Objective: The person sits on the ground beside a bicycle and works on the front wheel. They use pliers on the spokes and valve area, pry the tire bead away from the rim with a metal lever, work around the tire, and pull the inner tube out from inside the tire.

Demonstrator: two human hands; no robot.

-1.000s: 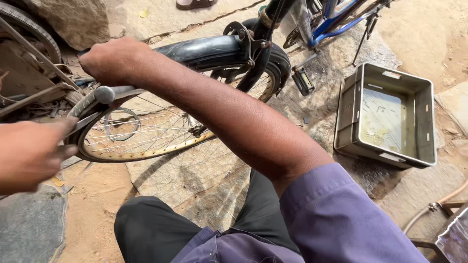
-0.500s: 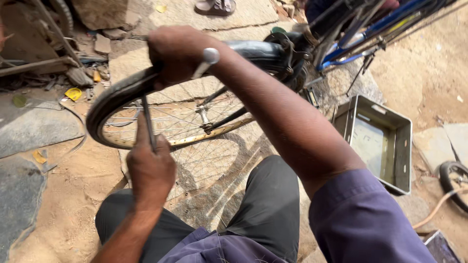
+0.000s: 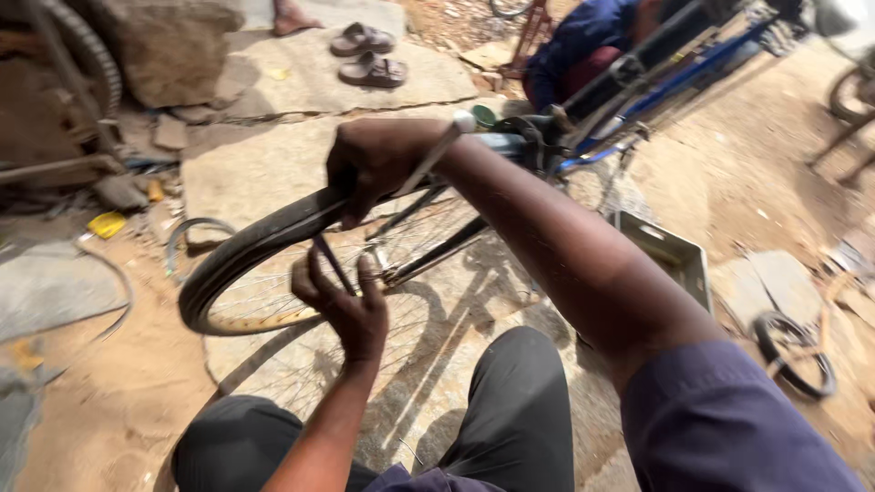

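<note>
Head view: right hand (image 3: 378, 164) is up on top of the bicycle tyre (image 3: 246, 255), palm down, fingers curled over the tread and clamped on it. A silver tyre lever (image 3: 433, 157) sticks out of that fist, white tip pointing up and right, long axis running diagonally from the tyre toward the frame. Right forearm runs from lower right up to the wheel, elbow bent, blue sleeve at the frame edge.

Left hand (image 3: 344, 305) comes up from below, wrist straight, fingers pinched shut on a thin dark rod (image 3: 334, 264). Rod is tilted, top end leaning left and touching the tyre's inner edge just under the right hand. Can't tell what the rod's lower end is.

Wheel sits in front of the knees, above a flat stone slab (image 3: 273, 164). Tyre's visible arc runs from lower left up to the right, toward the blue bicycle frame (image 3: 638, 109). Rim (image 3: 264, 319) and spokes show below the arc.

Grey metal tray (image 3: 674, 260) lies on the ground right of the forearm. Pair of sandals (image 3: 365, 55) on the slab at the far side.
</note>
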